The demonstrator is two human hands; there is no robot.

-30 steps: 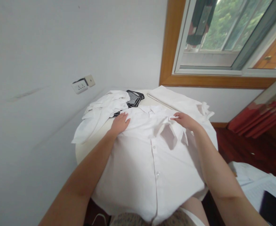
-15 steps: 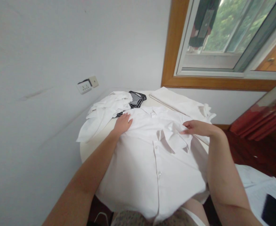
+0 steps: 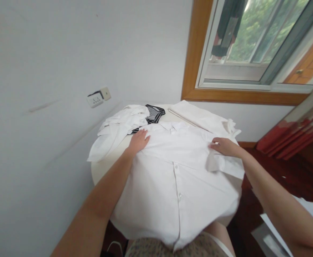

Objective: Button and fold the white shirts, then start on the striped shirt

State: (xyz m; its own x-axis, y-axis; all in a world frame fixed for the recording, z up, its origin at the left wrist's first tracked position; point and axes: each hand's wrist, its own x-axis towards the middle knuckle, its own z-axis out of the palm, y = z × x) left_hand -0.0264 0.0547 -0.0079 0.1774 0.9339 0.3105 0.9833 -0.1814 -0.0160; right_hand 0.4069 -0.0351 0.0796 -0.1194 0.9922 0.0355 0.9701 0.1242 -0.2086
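Observation:
A white button-front shirt (image 3: 172,178) lies spread over a small round white table (image 3: 103,171), collar at the far side. My left hand (image 3: 138,140) rests flat on the shirt's left shoulder, fingers stretched out. Over at the right shoulder, my right hand (image 3: 224,146) pinches the shirt's short sleeve (image 3: 223,165), which lies out toward the table's right edge.
A crumpled white garment (image 3: 119,128) and a black striped cloth (image 3: 153,113) lie at the table's far left. A folded white cloth (image 3: 199,117) lies at the far right. A wall socket (image 3: 97,97), a wood-framed window (image 3: 250,53) and red fabric (image 3: 292,135) surround the table.
My right hand has pulled the folded sleeve from the shirt's chest out to the right and laid it flatter. My left hand has stayed on the left shoulder.

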